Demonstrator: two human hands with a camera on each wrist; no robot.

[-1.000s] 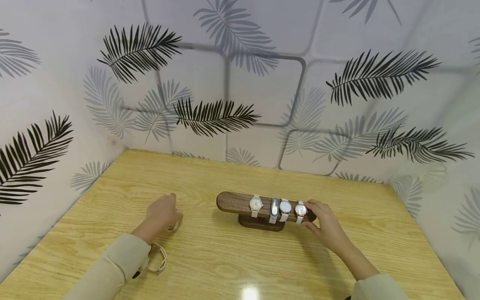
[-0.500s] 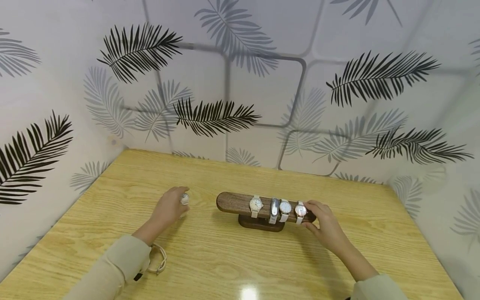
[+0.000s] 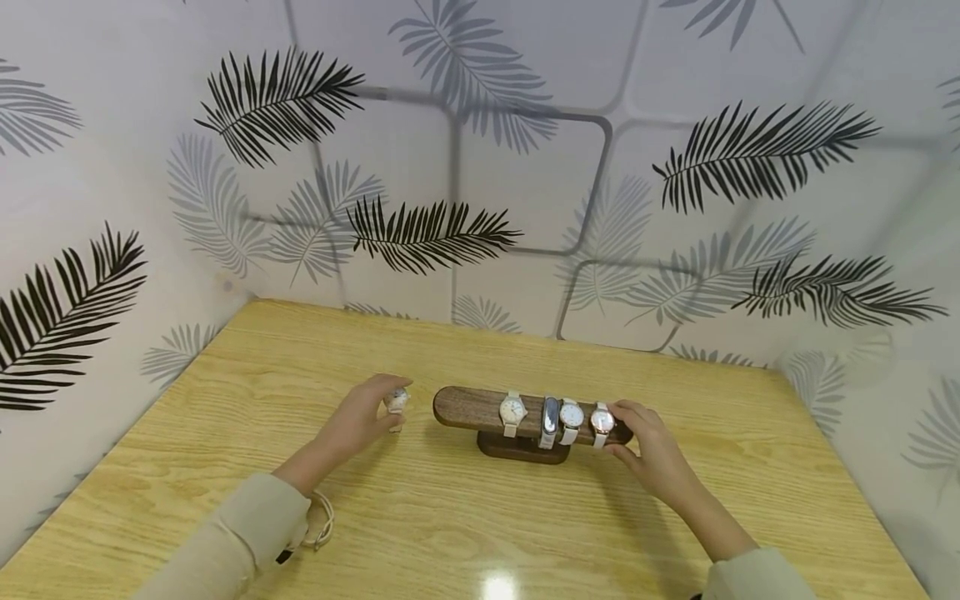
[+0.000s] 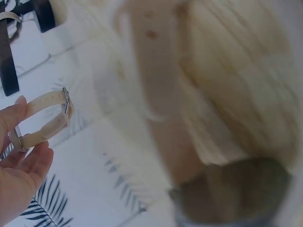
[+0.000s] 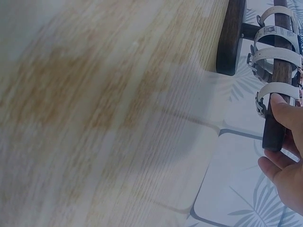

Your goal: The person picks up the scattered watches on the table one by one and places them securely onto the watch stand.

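Note:
In the head view, my left hand (image 3: 358, 423) holds a cream-strapped watch (image 3: 397, 402) between thumb and fingers, just left of a dark wooden watch stand (image 3: 467, 407). The left wrist view shows its strap (image 4: 47, 100) buckled into a loop, my fingers at the case. Along the stand's bar sit a cream watch (image 3: 513, 410), a slim band with a dark oblong face (image 3: 551, 415) and two white-strapped watches (image 3: 571, 415). My right hand (image 3: 656, 457) grips the bar's right end, thumb close beside the last watch strap (image 5: 277, 88) in the right wrist view.
Another cream strap loop (image 3: 327, 523) lies on the wood-grain table (image 3: 450, 517), partly hidden by my left sleeve (image 3: 255, 521). Behind the table's far edge rises a wall (image 3: 525, 192) with a leaf pattern.
My left hand has turned and moved right with the watch, from the table's left side to near the stand's left end. The right hand stays on the stand.

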